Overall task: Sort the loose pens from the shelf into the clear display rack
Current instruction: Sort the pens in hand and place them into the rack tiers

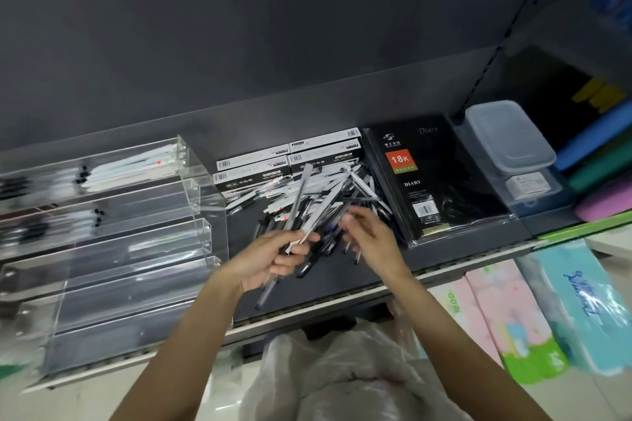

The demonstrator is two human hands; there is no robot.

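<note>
A heap of loose pens (307,196), black, white and clear, lies on the dark shelf (325,284) between the clear display rack (143,249) and a black diary. My left hand (273,258) grips a small bunch of pens (309,212) that fans up and away over the heap. My right hand (367,234) hovers over the right side of the heap with its fingers bent toward the pens; whether it holds one is blurred. The stepped rack at the left has several tiers. White and black pens lie in its two upper tiers.
Pen boxes (290,159) stand behind the heap. A black wrapped diary (431,181) lies to the right, then a lidded plastic container (509,135). Coloured packs (533,314) hang below the shelf edge at right. A white plastic bag (342,376) sits beneath my arms.
</note>
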